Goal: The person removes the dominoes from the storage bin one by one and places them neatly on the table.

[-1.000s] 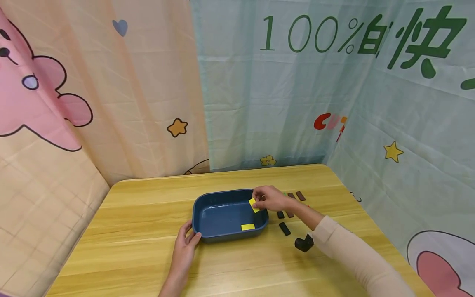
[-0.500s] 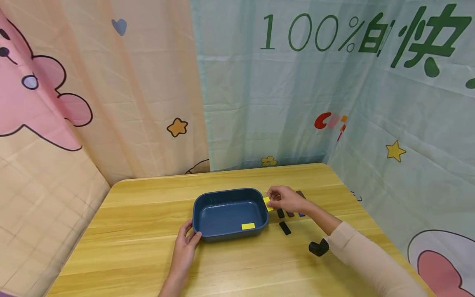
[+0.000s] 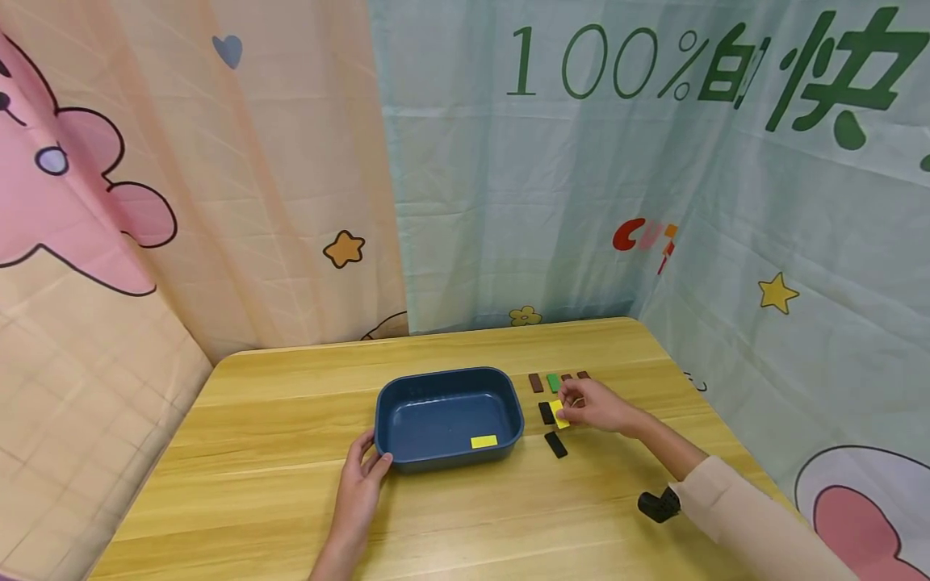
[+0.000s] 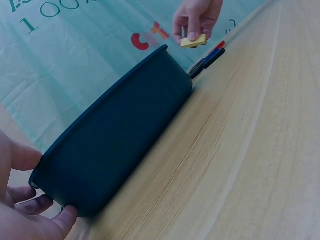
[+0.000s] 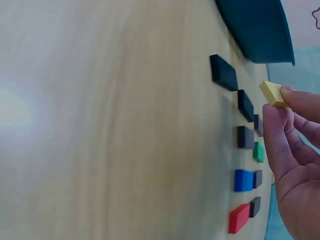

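My left hand (image 3: 358, 482) grips the near left corner of a dark blue plastic basin (image 3: 450, 463), with fingers and thumb around its wall in the left wrist view. A small yellow block (image 3: 483, 442) lies on the basin's floor near the front right. To the right of the basin, my right hand (image 3: 597, 406) pinches another yellow block (image 3: 559, 414) between thumb and fingers. In the right wrist view this block is raised above the tabletop, beside the dark blocks. A black block (image 3: 546, 413) lies just left of the held one in the head view.
Another black block (image 3: 555, 445) lies nearer the person. Behind are a brown block (image 3: 536, 383) and a green block (image 3: 554, 383). The right wrist view adds a blue block (image 5: 243, 180) and a red block (image 5: 239, 218). Curtains hang behind the wooden table (image 3: 291, 411).
My right hand has carried the yellow block from over the basin's right side out to the right, over the loose blocks. The left hand stays at the basin's corner.
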A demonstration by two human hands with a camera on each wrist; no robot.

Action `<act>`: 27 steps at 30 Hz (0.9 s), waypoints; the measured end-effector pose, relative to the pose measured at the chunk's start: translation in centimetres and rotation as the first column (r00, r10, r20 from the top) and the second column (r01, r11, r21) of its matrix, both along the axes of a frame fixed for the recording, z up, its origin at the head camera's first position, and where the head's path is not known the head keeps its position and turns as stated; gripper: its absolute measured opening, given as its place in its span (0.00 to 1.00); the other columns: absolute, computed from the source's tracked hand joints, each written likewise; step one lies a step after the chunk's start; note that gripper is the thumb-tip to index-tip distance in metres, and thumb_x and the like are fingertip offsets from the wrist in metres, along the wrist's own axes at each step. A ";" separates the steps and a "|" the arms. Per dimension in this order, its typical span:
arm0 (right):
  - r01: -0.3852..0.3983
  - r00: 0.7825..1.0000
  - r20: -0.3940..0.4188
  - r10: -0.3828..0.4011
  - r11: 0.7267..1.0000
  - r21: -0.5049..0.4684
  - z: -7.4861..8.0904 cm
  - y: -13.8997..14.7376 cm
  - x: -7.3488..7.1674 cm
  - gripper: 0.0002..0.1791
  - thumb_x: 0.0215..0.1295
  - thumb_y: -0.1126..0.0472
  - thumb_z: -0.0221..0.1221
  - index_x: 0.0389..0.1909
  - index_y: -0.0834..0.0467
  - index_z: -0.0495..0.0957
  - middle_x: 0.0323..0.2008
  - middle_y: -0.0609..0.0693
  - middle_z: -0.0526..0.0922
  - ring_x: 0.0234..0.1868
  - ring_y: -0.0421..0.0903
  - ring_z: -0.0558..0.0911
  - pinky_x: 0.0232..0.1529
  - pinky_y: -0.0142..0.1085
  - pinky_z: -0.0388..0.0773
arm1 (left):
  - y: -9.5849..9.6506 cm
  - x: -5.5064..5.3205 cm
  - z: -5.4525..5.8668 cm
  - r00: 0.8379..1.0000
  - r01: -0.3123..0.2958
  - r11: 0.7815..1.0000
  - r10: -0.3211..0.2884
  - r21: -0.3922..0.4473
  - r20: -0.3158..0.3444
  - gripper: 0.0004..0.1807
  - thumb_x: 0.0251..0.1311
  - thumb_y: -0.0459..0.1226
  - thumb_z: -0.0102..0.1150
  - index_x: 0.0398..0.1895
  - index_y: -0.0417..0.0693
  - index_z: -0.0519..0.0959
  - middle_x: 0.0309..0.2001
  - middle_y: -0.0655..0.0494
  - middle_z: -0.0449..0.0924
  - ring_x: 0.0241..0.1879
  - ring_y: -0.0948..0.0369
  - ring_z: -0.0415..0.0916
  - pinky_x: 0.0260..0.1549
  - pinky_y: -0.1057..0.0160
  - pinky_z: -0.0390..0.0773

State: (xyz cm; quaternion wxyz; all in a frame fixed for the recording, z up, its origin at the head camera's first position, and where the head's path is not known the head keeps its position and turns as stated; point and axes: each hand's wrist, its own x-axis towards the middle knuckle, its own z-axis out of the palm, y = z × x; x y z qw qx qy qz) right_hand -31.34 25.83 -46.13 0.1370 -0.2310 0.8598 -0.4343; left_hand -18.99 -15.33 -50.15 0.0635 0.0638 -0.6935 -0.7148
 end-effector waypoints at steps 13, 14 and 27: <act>0.050 0.998 0.033 -0.052 0.998 0.038 -2.9 3.0 2.4 0.08 0.69 0.66 0.67 0.40 0.63 0.76 0.30 0.51 0.77 0.29 0.46 0.77 0.29 0.33 0.79 | -0.1 -0.1 -0.1 1.000 0.010 1.000 -0.010 0.001 0.019 0.31 0.78 0.29 0.48 0.79 0.32 0.53 0.77 0.32 0.51 0.73 0.36 0.57 0.63 0.66 0.71; 0.052 0.998 0.036 -0.054 0.998 0.035 -3.0 3.0 2.4 0.08 0.69 0.66 0.67 0.40 0.63 0.76 0.30 0.51 0.77 0.29 0.47 0.77 0.29 0.33 0.79 | -0.1 -0.1 0.0 1.000 0.011 1.000 -0.012 0.002 0.018 0.31 0.78 0.29 0.48 0.79 0.32 0.53 0.77 0.32 0.51 0.73 0.36 0.57 0.63 0.66 0.71; 0.148 0.989 -0.017 -0.147 0.983 0.111 -3.2 2.3 2.9 0.12 0.61 0.66 0.73 0.39 0.64 0.79 0.21 0.48 0.81 0.21 0.45 0.79 0.22 0.33 0.77 | 0.0 -0.1 0.0 1.000 0.009 1.000 -0.009 -0.004 0.020 0.31 0.78 0.29 0.48 0.79 0.32 0.53 0.76 0.32 0.51 0.73 0.36 0.58 0.63 0.66 0.72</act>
